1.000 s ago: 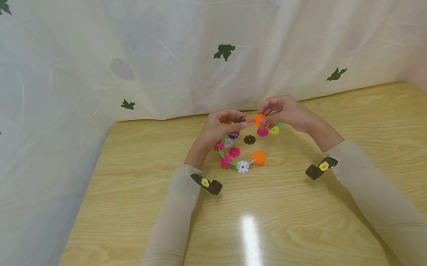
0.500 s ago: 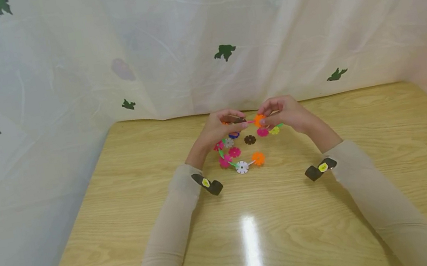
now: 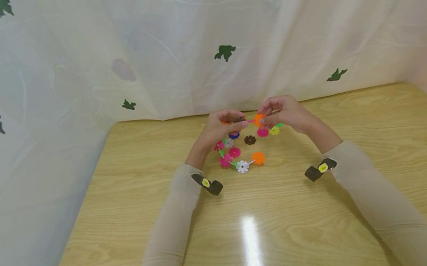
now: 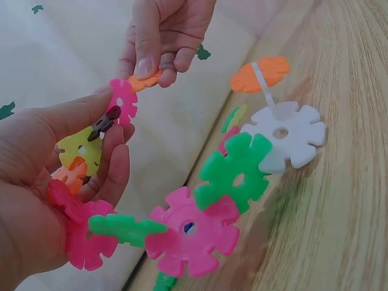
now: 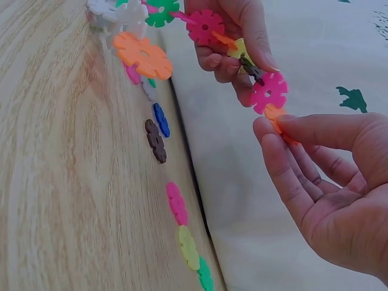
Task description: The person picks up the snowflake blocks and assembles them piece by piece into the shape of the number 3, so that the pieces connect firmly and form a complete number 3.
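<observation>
A linked chain of notched plastic snowflake discs curves from one hand to the other above the table. My left hand [image 3: 214, 129] grips the chain near a dark brown disc [image 4: 104, 123] and a yellow disc [image 4: 82, 154]. Beyond its fingertips a pink disc [image 5: 270, 92] stands upright. Between thumb and fingers, my right hand [image 3: 287, 112] pinches an orange disc [image 5: 273, 114], which sits edge to edge with that pink one. The rest of the chain hangs from the left palm: a pink disc [image 4: 193, 231], a green disc [image 4: 236, 174], a white disc [image 4: 294, 134] and an orange end disc [image 4: 260, 74].
Loose discs lie on the wooden table [image 3: 286, 215] below the hands, among them a brown disc [image 3: 250, 140], a blue disc [image 5: 161, 120], a pink disc [image 5: 176, 203], a yellow disc [image 5: 188, 247] and a green disc [image 5: 205, 274]. A pale curtain [image 3: 187, 76] hangs behind the table's far edge.
</observation>
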The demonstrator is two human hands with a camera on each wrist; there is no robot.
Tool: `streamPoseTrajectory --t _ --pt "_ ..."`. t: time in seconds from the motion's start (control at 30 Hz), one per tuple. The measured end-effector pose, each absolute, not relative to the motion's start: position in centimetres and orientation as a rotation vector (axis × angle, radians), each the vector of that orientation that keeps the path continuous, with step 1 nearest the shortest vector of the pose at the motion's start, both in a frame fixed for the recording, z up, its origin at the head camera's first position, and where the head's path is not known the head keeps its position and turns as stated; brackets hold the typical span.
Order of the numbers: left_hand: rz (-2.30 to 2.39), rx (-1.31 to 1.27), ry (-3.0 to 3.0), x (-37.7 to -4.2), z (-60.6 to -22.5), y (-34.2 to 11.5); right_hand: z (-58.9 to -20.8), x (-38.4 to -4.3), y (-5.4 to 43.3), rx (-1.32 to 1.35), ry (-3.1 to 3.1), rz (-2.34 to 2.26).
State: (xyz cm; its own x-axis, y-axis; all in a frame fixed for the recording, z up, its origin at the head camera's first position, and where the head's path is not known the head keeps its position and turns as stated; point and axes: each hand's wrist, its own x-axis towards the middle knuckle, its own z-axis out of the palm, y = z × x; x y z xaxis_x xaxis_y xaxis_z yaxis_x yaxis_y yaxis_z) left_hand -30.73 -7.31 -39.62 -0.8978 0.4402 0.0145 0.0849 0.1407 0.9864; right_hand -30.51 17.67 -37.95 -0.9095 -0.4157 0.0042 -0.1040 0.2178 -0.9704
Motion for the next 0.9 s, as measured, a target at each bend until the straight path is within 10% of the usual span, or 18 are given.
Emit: streamPoseTrajectory --t 0.9 --pt "1.808 0.530 2.163 -30.52 -39.52 -7.23 -37.76 -30.12 17.53 -0.455 2.214 -1.807"
